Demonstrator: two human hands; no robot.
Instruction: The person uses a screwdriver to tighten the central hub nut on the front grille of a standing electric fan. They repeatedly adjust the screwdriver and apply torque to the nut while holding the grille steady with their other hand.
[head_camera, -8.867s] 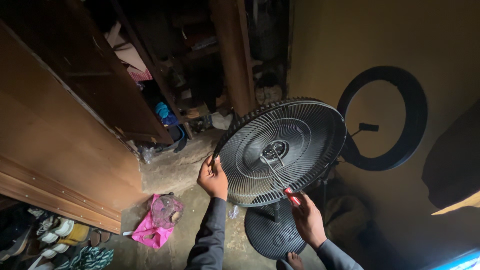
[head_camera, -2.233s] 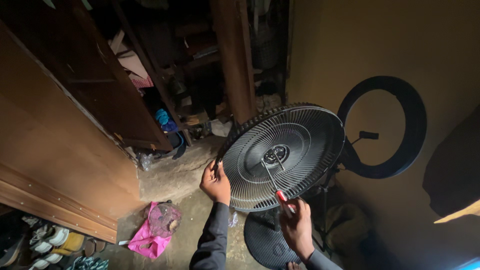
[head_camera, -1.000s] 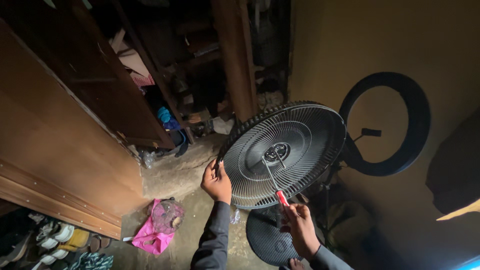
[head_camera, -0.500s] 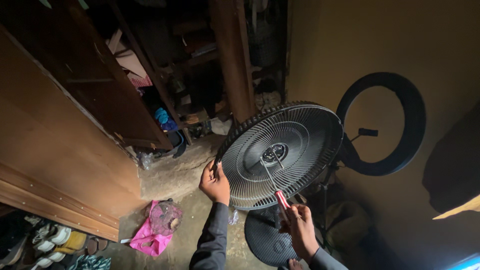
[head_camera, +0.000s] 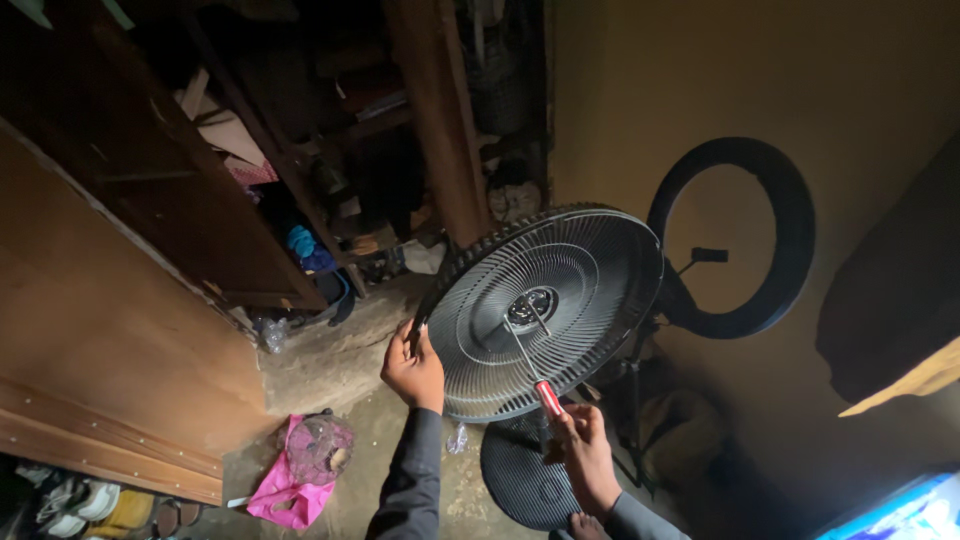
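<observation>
Pink plastic bag (head_camera: 290, 480) crumpled on floor, lower left. Bright blue-lit screen (head_camera: 895, 512), corner only, at bottom right edge. No labels or signs legible.

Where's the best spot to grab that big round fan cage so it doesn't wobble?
Take the fan cage by its thick outer rim, from the side, as the left hand does on its left edge. The rim is a solid ring that fingers can curl around; the thin ribs inside would probably bend. The middle is taken: the right hand points a red-handled screwdriver at the hub.
</observation>
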